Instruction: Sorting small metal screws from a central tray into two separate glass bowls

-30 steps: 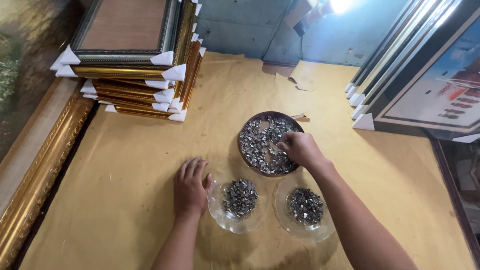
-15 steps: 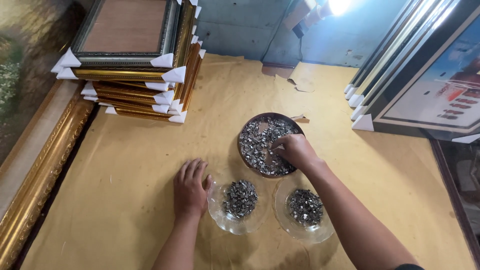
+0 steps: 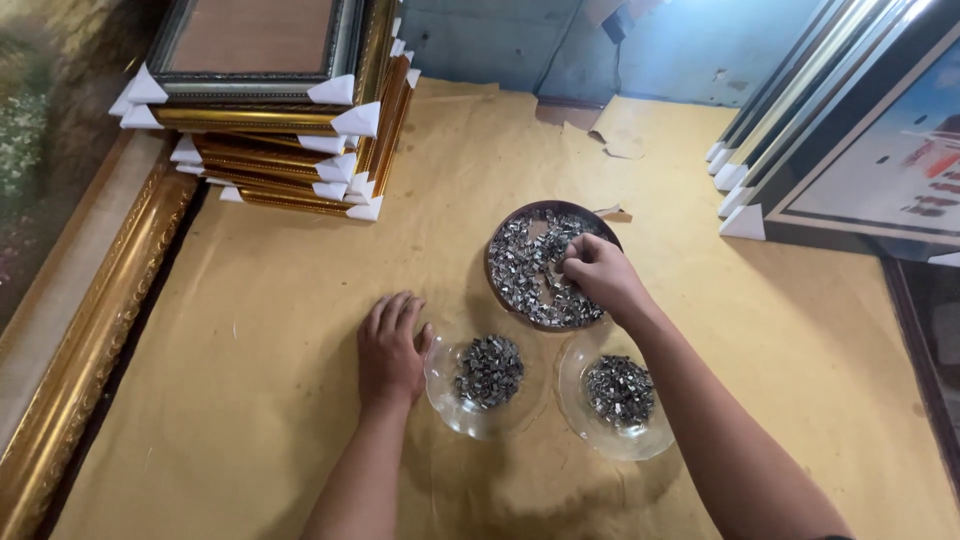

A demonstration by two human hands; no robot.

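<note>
A dark round dish (image 3: 505, 232) full of small silvery metal clips sits mid-table. My right hand (image 3: 598, 274) rests in it, fingertips pinched among the clips; whether it holds one I cannot tell. In front stand two clear glass plates, the left glass plate (image 3: 444, 398) and the right glass plate (image 3: 580, 420), each with a small heap of clips. My left hand (image 3: 390, 348) lies flat on the tan paper-covered table (image 3: 250, 350), fingers spread, its thumb touching the left plate's rim.
A stack of gold picture frames (image 3: 280, 150) with white corner guards stands at the back left. A large ornate gold frame (image 3: 90, 340) runs along the left edge. More frames (image 3: 850, 150) lean at the right. A blue wall (image 3: 560, 45) is behind.
My right hand has shifted slightly left and down within the dark dish, fingers working among the clips. My left hand has stayed flat beside the left plate.
</note>
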